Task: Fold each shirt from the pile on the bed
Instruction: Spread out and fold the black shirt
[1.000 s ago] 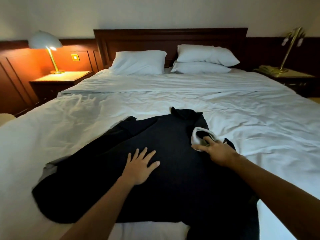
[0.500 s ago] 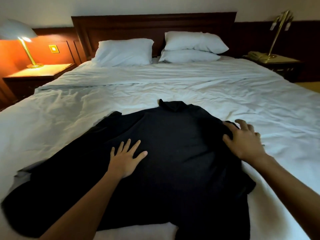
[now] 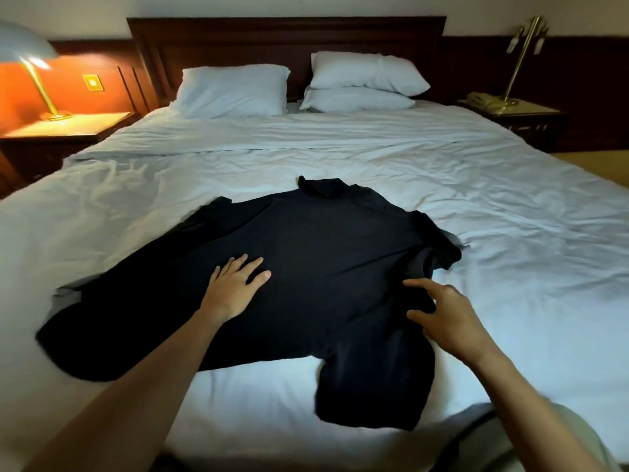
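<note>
A black shirt (image 3: 316, 267) lies spread on the white bed (image 3: 408, 185), collar pointing toward the pillows, one sleeve stretched out to the left and its lower part hanging toward the near edge. My left hand (image 3: 235, 287) rests flat on the middle of the shirt with fingers straight. My right hand (image 3: 442, 318) hovers at the shirt's right side, fingers spread and slightly bent, touching the fabric near a small bunched fold. No other shirts or pile are in view.
Three white pillows (image 3: 235, 90) lean against a dark wooden headboard (image 3: 286, 39). A lit lamp (image 3: 30, 66) stands on the left nightstand. The right nightstand (image 3: 510, 114) carries a brass lamp and a telephone. A pale garment (image 3: 531, 437) shows at the bottom right.
My right hand has drawn back toward me along the shirt's right side, leaving the right sleeve laid outward. A second ago it held a light-lined part of the shirt. The left hand stayed put.
</note>
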